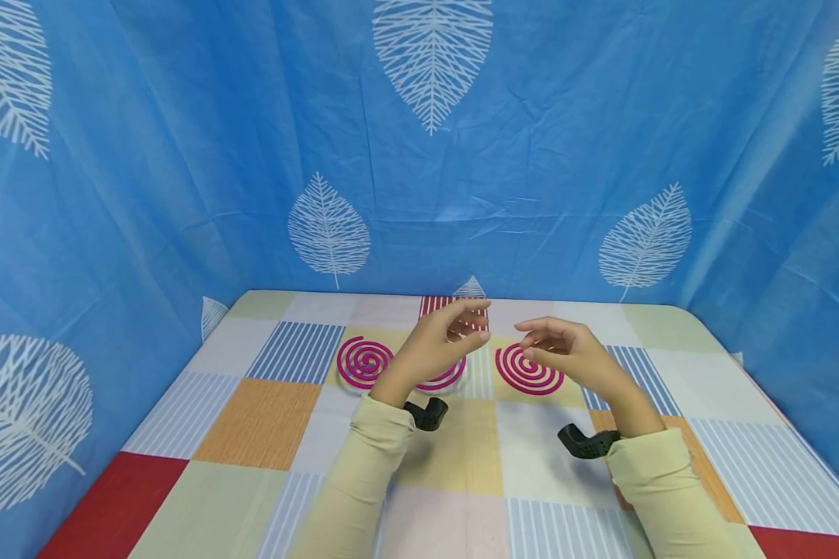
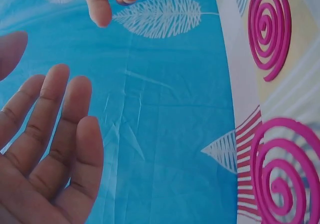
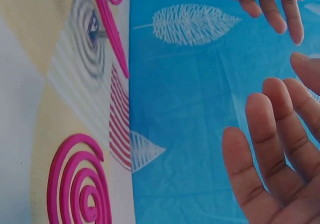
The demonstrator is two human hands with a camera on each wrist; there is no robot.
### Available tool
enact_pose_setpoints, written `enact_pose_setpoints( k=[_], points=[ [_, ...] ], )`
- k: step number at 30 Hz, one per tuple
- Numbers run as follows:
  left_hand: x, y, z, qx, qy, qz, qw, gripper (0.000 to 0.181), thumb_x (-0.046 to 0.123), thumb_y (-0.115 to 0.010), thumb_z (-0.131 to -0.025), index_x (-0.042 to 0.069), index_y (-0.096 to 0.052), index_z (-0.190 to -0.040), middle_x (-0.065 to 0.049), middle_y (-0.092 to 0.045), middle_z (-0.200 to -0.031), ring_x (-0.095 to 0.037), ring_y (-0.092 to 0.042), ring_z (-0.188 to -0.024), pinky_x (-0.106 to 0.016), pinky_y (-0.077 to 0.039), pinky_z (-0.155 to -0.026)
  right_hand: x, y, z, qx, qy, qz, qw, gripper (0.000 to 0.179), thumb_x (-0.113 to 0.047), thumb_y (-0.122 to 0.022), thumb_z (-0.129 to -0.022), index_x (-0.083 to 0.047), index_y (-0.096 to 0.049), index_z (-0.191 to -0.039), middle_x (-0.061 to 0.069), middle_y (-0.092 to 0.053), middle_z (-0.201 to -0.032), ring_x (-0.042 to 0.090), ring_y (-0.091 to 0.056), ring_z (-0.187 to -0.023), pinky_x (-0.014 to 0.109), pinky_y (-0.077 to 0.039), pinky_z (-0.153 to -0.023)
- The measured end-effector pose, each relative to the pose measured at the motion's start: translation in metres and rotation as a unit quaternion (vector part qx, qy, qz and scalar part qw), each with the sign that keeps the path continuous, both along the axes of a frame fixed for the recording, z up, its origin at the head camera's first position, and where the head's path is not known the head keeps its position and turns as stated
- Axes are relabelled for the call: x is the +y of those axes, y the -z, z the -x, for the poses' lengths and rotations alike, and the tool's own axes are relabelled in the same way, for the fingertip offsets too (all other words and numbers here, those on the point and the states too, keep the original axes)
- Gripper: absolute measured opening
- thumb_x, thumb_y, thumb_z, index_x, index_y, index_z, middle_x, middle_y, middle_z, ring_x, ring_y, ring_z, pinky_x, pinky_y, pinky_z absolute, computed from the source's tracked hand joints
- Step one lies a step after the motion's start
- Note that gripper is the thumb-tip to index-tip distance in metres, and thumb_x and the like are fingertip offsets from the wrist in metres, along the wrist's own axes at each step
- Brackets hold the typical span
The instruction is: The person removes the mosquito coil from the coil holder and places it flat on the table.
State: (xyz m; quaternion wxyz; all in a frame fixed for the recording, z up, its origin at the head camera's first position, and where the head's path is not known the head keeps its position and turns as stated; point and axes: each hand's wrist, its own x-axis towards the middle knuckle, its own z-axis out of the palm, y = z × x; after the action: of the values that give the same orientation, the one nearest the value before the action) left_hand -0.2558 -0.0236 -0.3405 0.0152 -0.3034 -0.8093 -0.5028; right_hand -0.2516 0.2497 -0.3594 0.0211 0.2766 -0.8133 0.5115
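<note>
Three magenta spiral mosquito coils stand in a row toward the far side of the table: a left coil point(image 1: 367, 362), a middle coil point(image 1: 442, 386) and a right coil point(image 1: 530, 368). My left hand point(image 1: 436, 341) hovers above the middle coil and hides most of it. Its fingers are loosely bent, with nothing in them. Over the right coil's edge hangs my right hand point(image 1: 566, 349), also empty, fingers relaxed and pointing at the other hand. In the right wrist view the middle coil point(image 3: 112, 32) shows nearly edge-on, above a small metal stand point(image 3: 95, 29) and a spiral shadow.
A patchwork-patterned cloth point(image 1: 245, 423) covers the table. Blue curtains point(image 1: 531, 171) with white leaf prints enclose it at the back and both sides. Black wrist cameras point(image 1: 429, 415) sit below both hands, at the cuffs of the pale yellow sleeves point(image 1: 363, 481).
</note>
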Motion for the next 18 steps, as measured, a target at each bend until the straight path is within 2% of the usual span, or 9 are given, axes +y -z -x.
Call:
enact_pose_setpoints(
  k=[5, 7, 10, 13, 18],
  points=[
    [-0.008, -0.001, -0.004, -0.008, -0.012, 0.011, 0.9998, 0.049, 0.015, -0.070, -0.107, 0.009, -0.059, -0.154, -0.013, -0.073, -0.131, -0.028, -0.072, -0.115, -0.039, -0.058, -0.100, -0.003, -0.002, -0.001, 0.001, -0.014, -0.014, 0.9998, 0.037, 0.003, -0.071, -0.101, 0.011, -0.065, -0.137, 0.015, -0.074, -0.109, 0.008, -0.070, -0.098, 0.021, -0.057, -0.089],
    [-0.012, 0.001, -0.005, -0.009, -0.010, 0.014, 0.9998, 0.047, 0.014, -0.070, -0.106, 0.008, -0.060, -0.152, -0.013, -0.074, -0.131, -0.028, -0.072, -0.114, -0.039, -0.058, -0.101, -0.005, -0.003, -0.001, -0.003, -0.021, -0.017, 0.9996, 0.037, 0.003, -0.071, -0.101, 0.011, -0.065, -0.137, 0.017, -0.074, -0.111, 0.008, -0.070, -0.099, 0.021, -0.057, -0.090],
    [-0.018, 0.006, -0.005, -0.005, 0.003, 0.016, 0.9998, 0.045, 0.013, -0.071, -0.106, 0.004, -0.062, -0.149, -0.015, -0.074, -0.129, -0.027, -0.073, -0.114, -0.037, -0.058, -0.100, -0.007, -0.004, -0.001, -0.009, -0.034, -0.018, 0.9992, 0.037, 0.003, -0.070, -0.101, 0.011, -0.065, -0.137, 0.014, -0.074, -0.111, 0.009, -0.071, -0.100, 0.022, -0.058, -0.090],
    [-0.026, 0.010, -0.006, 0.011, 0.013, 0.020, 0.9997, 0.043, 0.012, -0.072, -0.105, 0.002, -0.064, -0.145, -0.015, -0.074, -0.129, -0.026, -0.073, -0.114, -0.036, -0.058, -0.100, -0.010, -0.005, -0.001, -0.012, -0.043, -0.019, 0.9988, 0.037, 0.003, -0.070, -0.101, 0.011, -0.065, -0.137, 0.007, -0.074, -0.111, 0.009, -0.071, -0.101, 0.023, -0.058, -0.090],
    [-0.041, 0.017, -0.010, 0.039, 0.019, 0.016, 0.9989, 0.043, 0.011, -0.073, -0.103, 0.001, -0.065, -0.144, -0.017, -0.074, -0.129, -0.028, -0.073, -0.116, -0.045, -0.057, -0.103, -0.018, -0.004, 0.001, -0.010, -0.057, -0.017, 0.9982, 0.037, 0.003, -0.071, -0.101, 0.012, -0.065, -0.137, 0.014, -0.075, -0.112, 0.008, -0.071, -0.102, 0.022, -0.057, -0.092]
  ],
)
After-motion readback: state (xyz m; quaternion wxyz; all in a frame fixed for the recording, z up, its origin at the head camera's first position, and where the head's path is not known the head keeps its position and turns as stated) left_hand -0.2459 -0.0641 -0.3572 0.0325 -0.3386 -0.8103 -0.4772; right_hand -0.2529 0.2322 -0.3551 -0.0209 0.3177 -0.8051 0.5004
